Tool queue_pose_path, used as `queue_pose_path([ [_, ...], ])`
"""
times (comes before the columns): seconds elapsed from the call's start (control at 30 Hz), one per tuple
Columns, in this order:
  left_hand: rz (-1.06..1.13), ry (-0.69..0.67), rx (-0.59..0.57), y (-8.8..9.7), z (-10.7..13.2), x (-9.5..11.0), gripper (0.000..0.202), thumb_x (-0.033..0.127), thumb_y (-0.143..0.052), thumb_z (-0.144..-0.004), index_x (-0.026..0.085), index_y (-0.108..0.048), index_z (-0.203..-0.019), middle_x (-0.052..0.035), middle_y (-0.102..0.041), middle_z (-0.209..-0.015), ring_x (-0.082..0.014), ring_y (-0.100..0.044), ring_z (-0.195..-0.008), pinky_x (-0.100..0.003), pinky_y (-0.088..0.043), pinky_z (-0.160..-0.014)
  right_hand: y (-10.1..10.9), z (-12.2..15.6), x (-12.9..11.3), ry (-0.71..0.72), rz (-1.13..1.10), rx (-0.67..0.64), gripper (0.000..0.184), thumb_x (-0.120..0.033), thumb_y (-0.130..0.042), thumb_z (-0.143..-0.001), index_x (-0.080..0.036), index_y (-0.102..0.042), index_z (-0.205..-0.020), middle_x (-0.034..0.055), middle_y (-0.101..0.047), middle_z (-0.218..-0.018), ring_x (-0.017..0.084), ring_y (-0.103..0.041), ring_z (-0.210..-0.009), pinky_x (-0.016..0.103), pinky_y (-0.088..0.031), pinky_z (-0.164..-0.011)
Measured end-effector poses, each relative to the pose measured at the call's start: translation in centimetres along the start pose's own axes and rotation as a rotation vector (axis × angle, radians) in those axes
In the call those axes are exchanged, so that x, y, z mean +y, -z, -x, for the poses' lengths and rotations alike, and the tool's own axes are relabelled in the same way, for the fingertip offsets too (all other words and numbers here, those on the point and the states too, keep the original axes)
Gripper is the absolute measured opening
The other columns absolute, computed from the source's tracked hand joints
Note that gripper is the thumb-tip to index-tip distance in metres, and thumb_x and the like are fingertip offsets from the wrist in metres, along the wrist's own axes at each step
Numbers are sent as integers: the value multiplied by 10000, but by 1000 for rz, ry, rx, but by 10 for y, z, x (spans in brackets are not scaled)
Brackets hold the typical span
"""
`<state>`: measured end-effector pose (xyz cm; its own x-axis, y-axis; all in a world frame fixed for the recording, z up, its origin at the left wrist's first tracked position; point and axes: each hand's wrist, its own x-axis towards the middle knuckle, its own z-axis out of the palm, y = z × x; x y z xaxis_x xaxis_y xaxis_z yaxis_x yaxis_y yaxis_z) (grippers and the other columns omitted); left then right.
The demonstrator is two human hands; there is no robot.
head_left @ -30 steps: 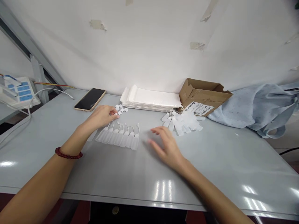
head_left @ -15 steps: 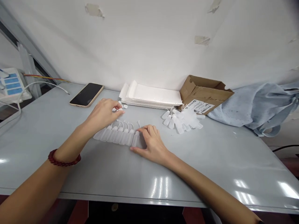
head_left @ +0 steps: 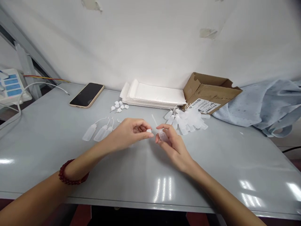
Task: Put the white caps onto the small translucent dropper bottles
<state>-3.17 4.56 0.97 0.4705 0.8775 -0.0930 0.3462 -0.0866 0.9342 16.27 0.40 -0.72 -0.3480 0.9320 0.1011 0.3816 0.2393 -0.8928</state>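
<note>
My left hand [head_left: 129, 134] pinches a small white cap [head_left: 149, 131] between thumb and fingertips over the middle of the grey table [head_left: 145, 169]. Facing it, my right hand [head_left: 172, 145] grips a small translucent plastic bottle [head_left: 162, 135], its thin cap tether sticking up. The cap and the bottle's mouth are a finger's width apart. A row of similar bottles [head_left: 98, 132] lies on the table to the left, partly hidden behind my left hand. Several loose white caps [head_left: 119, 106] lie farther back.
A heap of more bottles [head_left: 187, 119] lies before a cardboard box [head_left: 211, 94]. A stack of white bags [head_left: 154, 96] rests against the wall, with a phone [head_left: 86, 95] at its left. Blue cloth [head_left: 261, 103] covers the right side. A power strip [head_left: 11, 88] sits far left.
My left hand came away from the loose caps carrying one cap. My right hand took the end bottle from the row and lifted it, and both hands met over the table's middle.
</note>
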Motion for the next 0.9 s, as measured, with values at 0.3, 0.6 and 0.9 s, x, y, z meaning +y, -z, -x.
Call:
queue_pose_path([
  [0.3, 46, 34, -18, 1, 3, 3, 259, 416, -640, -786, 205, -707, -920, 2, -639, -673, -137, -581, -625, -236, -452, -545, -8, 4, 10, 89, 218, 48, 282, -195, -400, -911, -211, -277, -1166, 45, -593, -876, 119, -494, -505, 252, -388, -460],
  [0.6, 50, 51, -39, 2, 2, 5, 272, 434, -629, -797, 210, -713, -927, 11, -618, -618, -140, -588, -627, -236, -445, -557, -11, 3, 13, 153, 285, 140, 205, -203, -469, -885, -217, -343, -1047, -18, -556, -695, 113, -477, -443, 229, -363, -413],
  [0.9, 64, 53, -88, 0, 1, 5, 303, 472, -615, -794, 181, -698, -783, -2, -614, -608, -143, -577, -611, -251, -453, -569, -7, 3, 13, 278, 389, 83, 201, -153, -433, -895, -225, -358, -1068, 82, -648, -914, 204, -658, -751, 312, -505, -598],
])
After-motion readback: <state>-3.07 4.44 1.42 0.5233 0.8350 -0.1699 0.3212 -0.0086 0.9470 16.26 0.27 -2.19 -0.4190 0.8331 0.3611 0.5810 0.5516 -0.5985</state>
